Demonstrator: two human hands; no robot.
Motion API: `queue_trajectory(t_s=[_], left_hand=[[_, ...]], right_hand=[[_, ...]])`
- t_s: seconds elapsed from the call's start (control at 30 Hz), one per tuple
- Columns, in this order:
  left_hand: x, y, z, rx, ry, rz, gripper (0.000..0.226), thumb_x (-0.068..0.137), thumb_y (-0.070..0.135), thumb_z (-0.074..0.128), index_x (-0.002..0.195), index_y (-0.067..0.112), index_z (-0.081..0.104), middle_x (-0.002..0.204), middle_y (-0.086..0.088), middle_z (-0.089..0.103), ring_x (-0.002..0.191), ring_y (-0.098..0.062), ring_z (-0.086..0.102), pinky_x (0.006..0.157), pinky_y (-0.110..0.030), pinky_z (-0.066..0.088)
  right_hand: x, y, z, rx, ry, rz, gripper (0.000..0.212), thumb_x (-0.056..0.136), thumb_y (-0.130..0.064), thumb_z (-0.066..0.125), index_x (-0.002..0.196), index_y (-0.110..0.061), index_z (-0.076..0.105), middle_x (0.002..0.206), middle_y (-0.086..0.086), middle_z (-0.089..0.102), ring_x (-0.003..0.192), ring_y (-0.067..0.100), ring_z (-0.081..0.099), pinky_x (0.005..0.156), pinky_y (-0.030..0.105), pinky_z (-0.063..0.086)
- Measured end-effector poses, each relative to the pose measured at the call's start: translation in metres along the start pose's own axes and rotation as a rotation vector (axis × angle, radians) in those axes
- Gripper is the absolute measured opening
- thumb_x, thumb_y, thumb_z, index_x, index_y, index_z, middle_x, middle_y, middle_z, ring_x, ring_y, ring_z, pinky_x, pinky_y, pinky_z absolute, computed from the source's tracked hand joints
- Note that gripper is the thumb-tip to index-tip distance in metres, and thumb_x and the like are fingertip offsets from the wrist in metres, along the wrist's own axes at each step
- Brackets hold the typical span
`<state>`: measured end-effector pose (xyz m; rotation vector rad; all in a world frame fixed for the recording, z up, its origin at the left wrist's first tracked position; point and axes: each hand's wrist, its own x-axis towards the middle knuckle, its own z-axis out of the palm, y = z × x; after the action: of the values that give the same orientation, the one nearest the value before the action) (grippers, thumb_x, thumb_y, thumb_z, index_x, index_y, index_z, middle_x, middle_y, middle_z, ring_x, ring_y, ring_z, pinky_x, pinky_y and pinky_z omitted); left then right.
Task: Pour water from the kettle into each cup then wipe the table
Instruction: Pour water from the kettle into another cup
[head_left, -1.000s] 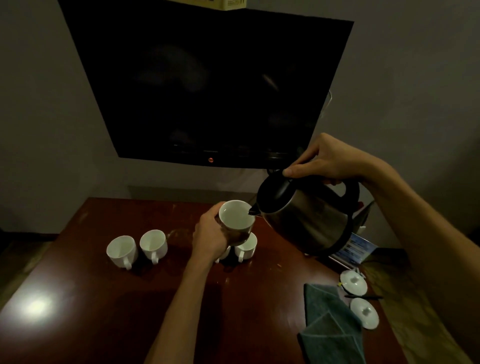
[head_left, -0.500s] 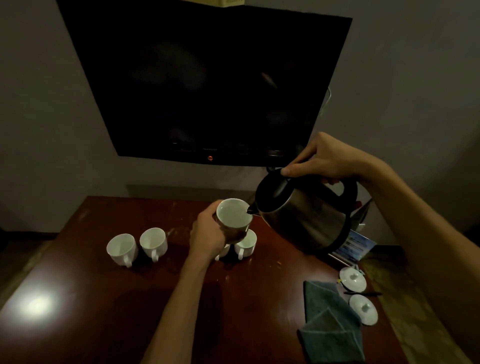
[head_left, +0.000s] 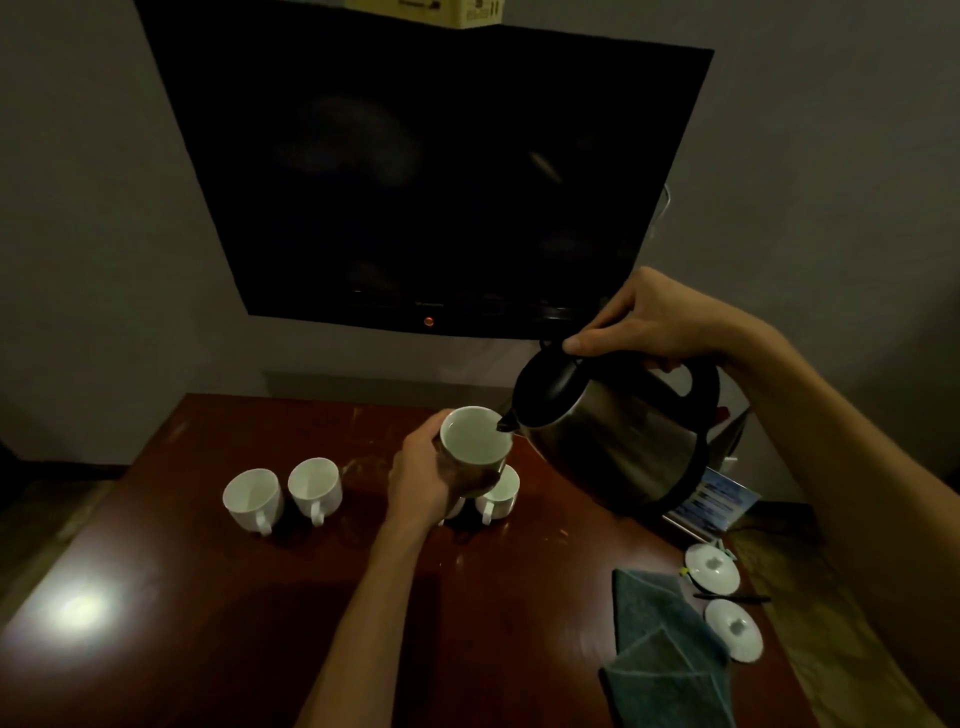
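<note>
My right hand (head_left: 652, 319) grips the handle of a steel kettle (head_left: 618, 436) with a black lid, tilted left, its spout over the rim of a white cup (head_left: 475, 441). My left hand (head_left: 421, 478) holds that cup lifted above the dark red table (head_left: 208, 597). Under the lifted cup stands another white cup (head_left: 498, 499), with a further one mostly hidden behind my hand. Two more white cups (head_left: 253, 499) (head_left: 315, 488) stand side by side on the left. A folded grey-blue cloth (head_left: 665, 654) lies at the table's front right.
Two white lids (head_left: 710, 568) (head_left: 733, 630) and a thin dark pen (head_left: 732, 597) lie at the right edge beside the cloth. A blue printed card (head_left: 714, 501) stands behind the kettle. A dark wall-mounted screen (head_left: 415, 171) hangs above the table's far edge.
The kettle and the lifted cup have stayed together with the spout at the rim; both hands shifted only slightly. The cups on the table have not moved.
</note>
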<state>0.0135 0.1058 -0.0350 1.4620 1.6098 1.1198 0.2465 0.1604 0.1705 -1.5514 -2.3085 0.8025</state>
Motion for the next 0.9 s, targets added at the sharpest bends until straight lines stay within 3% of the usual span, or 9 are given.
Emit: queue_trajectory(t_s=[0.3,0.57,0.7,0.9], left_hand=[[-0.003,-0.003,-0.002,-0.007,0.014,-0.023,0.058,0.056,0.04,0.091,0.106,0.043,0.062,0.101,0.019,0.068,0.102,-0.008,0.063,0.085,-0.037,0.056],[-0.008,0.001,-0.005,-0.07,0.003,-0.057,0.063,0.048,0.049,0.086,0.106,0.041,0.063,0.101,0.017,0.069,0.103,-0.009,0.064,0.089,-0.041,0.056],[-0.009,0.002,-0.006,-0.089,0.019,-0.059,0.066,0.045,0.049,0.086,0.107,0.043,0.064,0.101,0.019,0.07,0.101,-0.008,0.064,0.089,-0.044,0.056],[-0.011,0.002,-0.001,-0.105,0.063,-0.052,0.066,0.044,0.052,0.084,0.107,0.044,0.064,0.099,0.021,0.07,0.099,-0.005,0.065,0.086,-0.042,0.057]], right_hand=[[-0.004,0.0,0.004,0.062,0.009,-0.018,0.029,0.083,-0.04,0.074,0.091,-0.013,0.08,0.065,0.009,0.063,0.045,0.01,0.05,0.039,0.015,0.039],[-0.005,-0.001,0.004,0.089,0.022,-0.024,0.027,0.085,-0.034,0.074,0.091,-0.008,0.079,0.051,-0.004,0.062,0.04,0.004,0.052,0.039,0.011,0.038],[-0.013,0.011,0.009,0.221,0.092,-0.033,0.041,0.071,-0.05,0.075,0.093,-0.016,0.081,0.057,0.009,0.058,0.045,0.019,0.047,0.04,0.022,0.037],[-0.026,0.033,0.032,0.373,0.228,-0.053,0.036,0.074,-0.047,0.074,0.097,-0.021,0.08,0.074,0.035,0.063,0.055,0.034,0.048,0.039,0.023,0.038]])
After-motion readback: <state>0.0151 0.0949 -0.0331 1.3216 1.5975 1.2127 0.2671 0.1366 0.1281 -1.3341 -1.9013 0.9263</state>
